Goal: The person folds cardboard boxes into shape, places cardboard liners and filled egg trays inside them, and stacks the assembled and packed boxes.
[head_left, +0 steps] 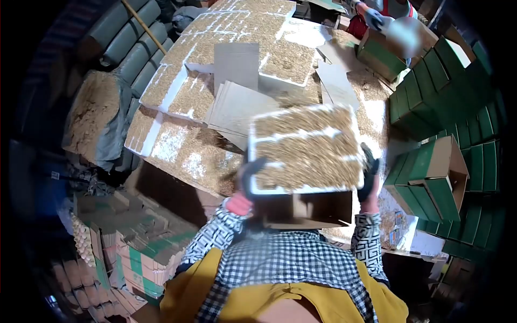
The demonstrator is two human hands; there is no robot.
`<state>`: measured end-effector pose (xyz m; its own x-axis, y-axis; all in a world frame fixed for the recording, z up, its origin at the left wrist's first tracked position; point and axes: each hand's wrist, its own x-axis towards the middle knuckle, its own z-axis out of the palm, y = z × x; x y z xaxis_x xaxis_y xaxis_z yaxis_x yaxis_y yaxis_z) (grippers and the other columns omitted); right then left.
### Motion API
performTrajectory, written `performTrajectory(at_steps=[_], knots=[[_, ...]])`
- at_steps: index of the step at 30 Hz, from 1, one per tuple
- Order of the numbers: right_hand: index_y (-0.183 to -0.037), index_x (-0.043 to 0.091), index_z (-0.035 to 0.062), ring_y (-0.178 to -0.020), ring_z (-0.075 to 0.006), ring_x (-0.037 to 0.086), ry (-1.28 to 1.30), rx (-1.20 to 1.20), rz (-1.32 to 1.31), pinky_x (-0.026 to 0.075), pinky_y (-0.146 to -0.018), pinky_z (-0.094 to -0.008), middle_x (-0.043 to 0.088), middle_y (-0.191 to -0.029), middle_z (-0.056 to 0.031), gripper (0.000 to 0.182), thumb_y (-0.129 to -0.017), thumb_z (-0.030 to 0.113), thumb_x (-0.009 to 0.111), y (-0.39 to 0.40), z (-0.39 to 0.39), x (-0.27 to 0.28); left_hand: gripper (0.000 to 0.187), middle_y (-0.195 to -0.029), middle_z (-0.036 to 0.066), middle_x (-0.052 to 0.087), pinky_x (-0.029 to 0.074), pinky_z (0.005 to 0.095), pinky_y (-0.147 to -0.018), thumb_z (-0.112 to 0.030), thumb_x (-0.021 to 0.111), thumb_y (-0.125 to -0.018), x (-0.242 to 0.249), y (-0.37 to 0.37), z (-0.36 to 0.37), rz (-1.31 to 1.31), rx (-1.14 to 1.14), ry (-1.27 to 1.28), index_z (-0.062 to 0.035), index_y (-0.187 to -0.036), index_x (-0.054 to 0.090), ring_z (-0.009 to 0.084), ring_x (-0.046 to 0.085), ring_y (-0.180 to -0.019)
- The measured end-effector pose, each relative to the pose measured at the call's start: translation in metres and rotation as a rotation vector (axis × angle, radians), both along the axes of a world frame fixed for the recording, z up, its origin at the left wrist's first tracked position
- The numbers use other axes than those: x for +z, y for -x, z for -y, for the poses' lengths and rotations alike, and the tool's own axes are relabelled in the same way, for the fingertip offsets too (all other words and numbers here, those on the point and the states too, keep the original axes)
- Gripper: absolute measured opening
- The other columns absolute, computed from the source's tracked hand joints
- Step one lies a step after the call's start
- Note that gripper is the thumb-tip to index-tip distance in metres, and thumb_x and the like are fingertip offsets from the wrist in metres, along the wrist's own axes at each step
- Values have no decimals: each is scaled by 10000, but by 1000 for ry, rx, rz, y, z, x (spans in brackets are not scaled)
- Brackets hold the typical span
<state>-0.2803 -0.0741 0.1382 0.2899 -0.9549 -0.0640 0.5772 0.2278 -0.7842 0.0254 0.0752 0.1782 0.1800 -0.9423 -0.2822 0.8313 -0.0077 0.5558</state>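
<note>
A white foam tray [307,149] filled with brown, husk-like bits is held up in front of me, slightly blurred by motion. White strips show between its rows. My left hand [249,177], in a dark glove, grips the tray's left edge. At the right edge, my right hand [370,175] is closed on it, also gloved. Just below the tray is an open cardboard box [323,211], its inside partly hidden by the tray. Flat grey cardboard sheets [242,107] lie behind the tray.
More husk-covered trays [215,37] spread over the table. Green boxes [425,86] are stacked at the right, with an open box [436,172] nearer. Flattened cartons [145,247] stand at the lower left, a sack [97,118] above. Another person's gloved hand [374,20] is at the upper right.
</note>
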Motion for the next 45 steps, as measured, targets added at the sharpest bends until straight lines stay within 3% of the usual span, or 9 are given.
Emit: performTrajectory(at_steps=[6, 10, 16, 20, 26, 29, 30, 33, 45], knots=[[-1355, 411, -2, -964, -180, 612, 187, 83, -693, 477, -859, -294, 612, -1091, -89, 544, -865, 160, 583, 35, -29, 53, 690, -1352, 183, 439, 384, 364, -1032, -483, 456, -938, -20, 33, 15, 432, -46, 155, -12, -1416, 295, 244, 470, -1208], [-1276, 466, -16, -850, -150, 636, 36, -17, -803, 509, -783, -263, 632, -974, -93, 563, -782, 191, 637, 75, -75, 88, 649, -1432, 213, 308, 309, 460, -1085, -240, 667, -801, -49, 26, 7, 1984, 161, 4, -21, -1350, 399, 379, 393, -1266], [-1383, 336, 5, -870, -232, 662, -191, 82, -535, 566, -733, -315, 616, -1100, -164, 814, -702, 145, 758, 15, -105, 76, 406, -1292, 117, 520, 375, 316, -1036, -205, 344, -1005, -99, 27, 4, 317, 220, 100, -1, -1351, 405, 206, 511, -1171], [-1425, 268, 5, -1220, -279, 472, -9, 126, -918, 402, -993, -351, 434, -1360, -185, 727, -798, 79, 628, 0, -124, -19, 403, -1262, 139, 503, 421, 345, -1001, -285, 408, -976, -108, -62, 43, 351, 234, -197, -3, -1255, 475, 226, 521, -1140], [-1274, 446, -32, -1160, -418, 470, 458, -170, -1512, 394, -995, -450, 456, -1282, -258, 619, -730, 118, 700, -41, -142, -6, 1085, -1402, 307, 306, 272, 459, -1078, -507, 728, -696, -94, -279, 217, 1798, 517, -697, 105, -1402, 177, 408, 309, -1315], [-1165, 558, 20, -1102, -412, 509, 540, -270, -1470, 422, -953, -452, 501, -1234, -244, 545, -683, 198, 740, -44, -145, 8, 412, -1059, 188, 612, 486, 405, -829, -219, 689, -761, -157, -393, 268, 2337, -167, -286, 51, -1053, 583, 296, 595, -938], [-1167, 562, 37, -1098, -405, 513, 557, -362, -1419, 425, -945, -448, 525, -1207, -233, 536, -686, 195, 737, -39, -142, 4, 238, -860, 118, 659, 512, 357, -716, -157, 683, -754, -103, -332, 258, 1607, 332, -73, 11, -919, 649, 250, 617, -753], [-1115, 599, 50, -1018, -347, 580, 355, -598, -1436, 451, -906, -394, 604, -1109, -187, 439, -706, 154, 719, 13, -137, 13, 322, -952, 116, 689, 505, 337, -760, -197, 739, -765, -94, -342, 280, 1968, 825, -284, 5, -1003, 661, 231, 647, -859], [-1085, 673, 142, -1161, -314, 486, -378, -573, -2176, 394, -960, -449, 566, -1244, -102, 379, -799, 385, 614, 350, -61, -139, 426, -1102, 165, 605, 438, 367, -948, 122, 537, -690, -4, -56, 57, 1898, 227, 207, 35, -1106, 575, 296, 580, -1046]])
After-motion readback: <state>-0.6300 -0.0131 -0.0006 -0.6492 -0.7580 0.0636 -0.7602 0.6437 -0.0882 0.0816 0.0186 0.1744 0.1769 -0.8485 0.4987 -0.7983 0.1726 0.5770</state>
